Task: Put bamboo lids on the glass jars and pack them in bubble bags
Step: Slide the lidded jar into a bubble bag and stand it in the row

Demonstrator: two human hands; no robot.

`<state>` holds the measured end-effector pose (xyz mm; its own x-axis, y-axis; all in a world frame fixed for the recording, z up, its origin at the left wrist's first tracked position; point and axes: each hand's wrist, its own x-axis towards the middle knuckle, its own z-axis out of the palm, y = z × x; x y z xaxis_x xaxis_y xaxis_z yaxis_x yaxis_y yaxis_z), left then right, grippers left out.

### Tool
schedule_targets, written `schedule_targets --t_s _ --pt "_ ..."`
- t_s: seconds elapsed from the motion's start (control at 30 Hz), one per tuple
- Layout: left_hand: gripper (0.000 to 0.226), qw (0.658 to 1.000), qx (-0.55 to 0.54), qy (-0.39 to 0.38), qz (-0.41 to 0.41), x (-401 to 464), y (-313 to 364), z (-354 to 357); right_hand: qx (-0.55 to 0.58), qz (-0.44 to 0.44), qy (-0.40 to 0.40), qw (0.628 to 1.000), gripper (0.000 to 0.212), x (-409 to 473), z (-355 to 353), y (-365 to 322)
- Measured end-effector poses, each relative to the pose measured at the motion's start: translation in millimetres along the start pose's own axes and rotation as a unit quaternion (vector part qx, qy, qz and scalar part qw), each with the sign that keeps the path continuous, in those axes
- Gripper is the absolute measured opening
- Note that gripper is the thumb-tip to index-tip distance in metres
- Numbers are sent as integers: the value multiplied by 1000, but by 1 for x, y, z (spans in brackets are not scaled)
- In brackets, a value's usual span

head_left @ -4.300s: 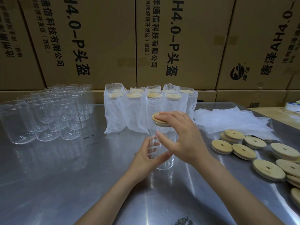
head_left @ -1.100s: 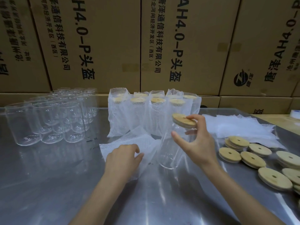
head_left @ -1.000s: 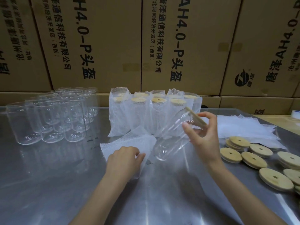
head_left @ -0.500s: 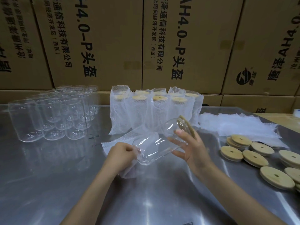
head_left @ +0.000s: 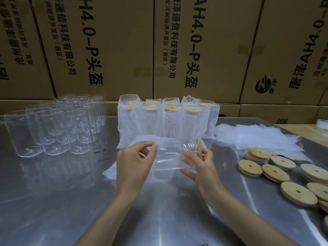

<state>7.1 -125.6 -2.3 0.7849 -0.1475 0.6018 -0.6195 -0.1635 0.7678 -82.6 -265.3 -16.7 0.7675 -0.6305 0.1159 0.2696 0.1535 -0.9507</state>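
Step in hand: bagging. Lidded glass jar (head_left: 174,158) lies sideways above the surface (head_left: 71,201), base entering bubble bag (head_left: 142,172). Left hand (head_left: 132,167) pinches the bag mouth; right hand (head_left: 199,165) grips the jar's lid end. Next: slide fully in.
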Motion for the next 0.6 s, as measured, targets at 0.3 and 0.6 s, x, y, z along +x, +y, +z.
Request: schedule_targets --t_s 0.3,0.6 --pt "26 968 -109 -163 155 -24 23 9 69 63 18 995 71 3 2 4" --pt "61 935 -154 -79 -309 31 -12 -33 140 62 6 988 24 13 -14 0"
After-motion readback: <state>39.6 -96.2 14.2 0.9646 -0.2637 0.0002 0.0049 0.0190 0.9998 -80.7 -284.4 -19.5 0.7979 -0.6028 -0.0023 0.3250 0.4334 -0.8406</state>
